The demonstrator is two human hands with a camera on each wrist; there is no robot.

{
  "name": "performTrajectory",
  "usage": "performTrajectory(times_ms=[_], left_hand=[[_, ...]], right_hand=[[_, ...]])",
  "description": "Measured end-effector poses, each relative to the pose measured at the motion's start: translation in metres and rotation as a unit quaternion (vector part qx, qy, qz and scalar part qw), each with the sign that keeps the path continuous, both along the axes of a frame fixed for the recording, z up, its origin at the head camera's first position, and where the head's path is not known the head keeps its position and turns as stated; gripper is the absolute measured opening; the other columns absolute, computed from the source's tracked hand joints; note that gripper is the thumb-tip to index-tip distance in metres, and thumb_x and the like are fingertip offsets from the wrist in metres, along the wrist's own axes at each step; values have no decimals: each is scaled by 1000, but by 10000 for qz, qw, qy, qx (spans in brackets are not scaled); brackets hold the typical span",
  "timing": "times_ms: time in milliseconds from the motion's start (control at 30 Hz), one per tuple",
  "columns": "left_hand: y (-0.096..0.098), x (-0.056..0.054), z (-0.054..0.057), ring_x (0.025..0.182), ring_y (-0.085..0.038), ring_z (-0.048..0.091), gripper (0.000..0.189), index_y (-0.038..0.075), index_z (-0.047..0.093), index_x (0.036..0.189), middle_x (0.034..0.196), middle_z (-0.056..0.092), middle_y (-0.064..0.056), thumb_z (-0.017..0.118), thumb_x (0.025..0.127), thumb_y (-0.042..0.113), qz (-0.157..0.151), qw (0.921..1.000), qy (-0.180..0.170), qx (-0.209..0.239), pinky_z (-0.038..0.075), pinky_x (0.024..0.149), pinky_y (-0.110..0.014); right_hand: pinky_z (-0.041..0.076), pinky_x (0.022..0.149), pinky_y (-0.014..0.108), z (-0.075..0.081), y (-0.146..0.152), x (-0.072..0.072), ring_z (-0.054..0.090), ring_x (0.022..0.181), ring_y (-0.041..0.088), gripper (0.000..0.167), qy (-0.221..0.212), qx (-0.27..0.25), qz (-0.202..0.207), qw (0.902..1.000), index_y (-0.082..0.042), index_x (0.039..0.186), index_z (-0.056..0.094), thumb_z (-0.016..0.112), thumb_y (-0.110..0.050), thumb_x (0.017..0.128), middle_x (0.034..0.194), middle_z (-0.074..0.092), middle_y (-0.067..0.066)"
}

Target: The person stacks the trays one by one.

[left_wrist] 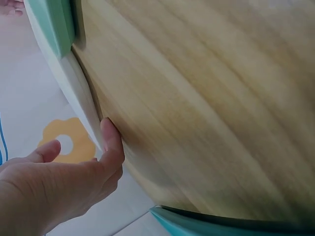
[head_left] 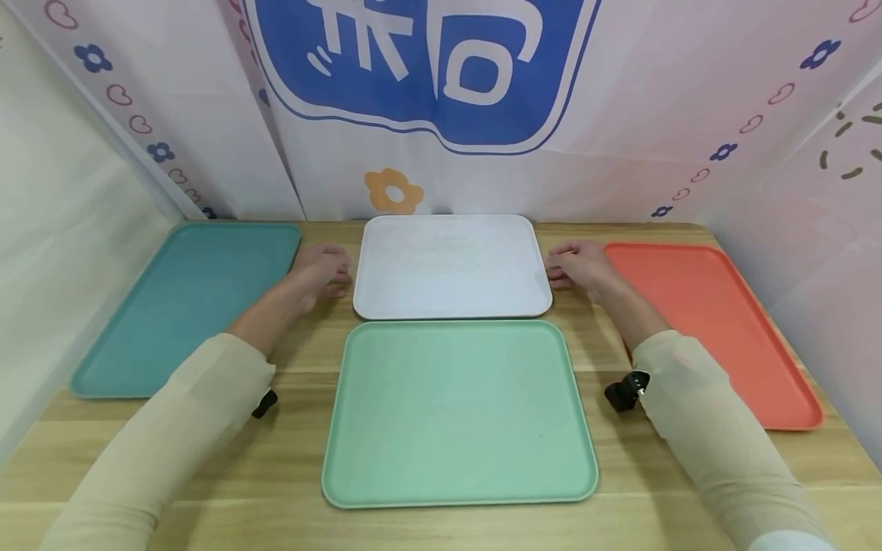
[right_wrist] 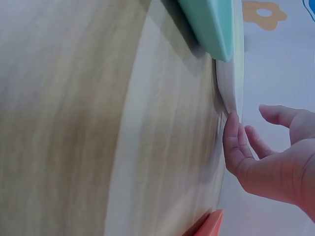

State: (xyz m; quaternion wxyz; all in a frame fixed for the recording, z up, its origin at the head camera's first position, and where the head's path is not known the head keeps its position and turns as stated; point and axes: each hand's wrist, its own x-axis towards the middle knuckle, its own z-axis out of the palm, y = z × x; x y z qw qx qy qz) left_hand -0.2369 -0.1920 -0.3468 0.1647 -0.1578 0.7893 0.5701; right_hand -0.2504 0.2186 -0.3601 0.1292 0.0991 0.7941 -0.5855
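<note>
A white tray (head_left: 451, 264) lies at the back middle of the wooden table, right behind a light green tray (head_left: 458, 413). My left hand (head_left: 322, 270) is just off the white tray's left side, fingers loosely bent and pointing at its edge. On the opposite side, my right hand (head_left: 579, 266) has its fingertips close by the right edge. Both wrist views show the left fingers (left_wrist: 112, 140) and the right fingers (right_wrist: 234, 140) beside the white rim, thumbs apart from them. Whether any fingertip touches the rim I cannot tell. Neither hand holds anything.
A teal tray (head_left: 200, 298) lies on the left, partly under my left forearm in the view. On the right, an orange-red tray (head_left: 723, 344) is partly covered by my right forearm. Printed white sheets (head_left: 331, 168) wall the back and sides of the table (head_left: 289, 459).
</note>
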Motion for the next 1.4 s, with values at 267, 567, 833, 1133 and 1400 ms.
performTrajectory(times_ms=[267, 567, 833, 1133, 1400], left_hand=[[2, -1, -1, 116, -26, 53, 61, 2, 30, 160, 129, 48, -14, 50, 103, 9, -82, 9999, -94, 44, 60, 84, -28], [1, -2, 1, 122, -28, 51, 57, 1, 28, 159, 144, 42, -21, 50, 109, 19, -472, 9985, -285, 3, 59, 86, -31], [2, -7, 3, 118, -26, 51, 57, 0, 29, 158, 133, 45, -16, 49, 108, 19, -448, 9982, -333, 225, 58, 87, -32], [4, -13, 2, 118, -25, 51, 58, 2, 30, 159, 139, 45, -18, 49, 109, 23, -346, 9986, -358, 163, 57, 82, -27], [8, -17, 4, 127, -29, 49, 60, 3, 27, 161, 151, 41, -24, 49, 109, 23, -432, 9985, -320, 126, 57, 89, -32]], right_hand=[[61, 70, 22, -5, -7, -4, 64, 74, 9, 41, -97, 246, 93, 9996, 11, 135, 52, 65, -7, 100, 89, 64, 4], [59, 72, 21, -5, -12, -6, 57, 85, 15, 45, -232, 738, 479, 9958, 7, 139, 52, 66, -12, 101, 101, 58, 10], [58, 69, 19, 0, -13, -7, 56, 81, 13, 53, -257, 666, 382, 9967, 6, 146, 46, 66, -13, 101, 94, 56, 7], [58, 71, 19, 0, -15, -12, 57, 83, 13, 50, -241, 534, 253, 9980, 7, 142, 48, 66, -12, 100, 91, 56, 4], [58, 72, 18, 3, -12, -13, 55, 85, 13, 51, -323, 566, 310, 9974, 8, 145, 47, 64, -13, 102, 100, 54, 7]])
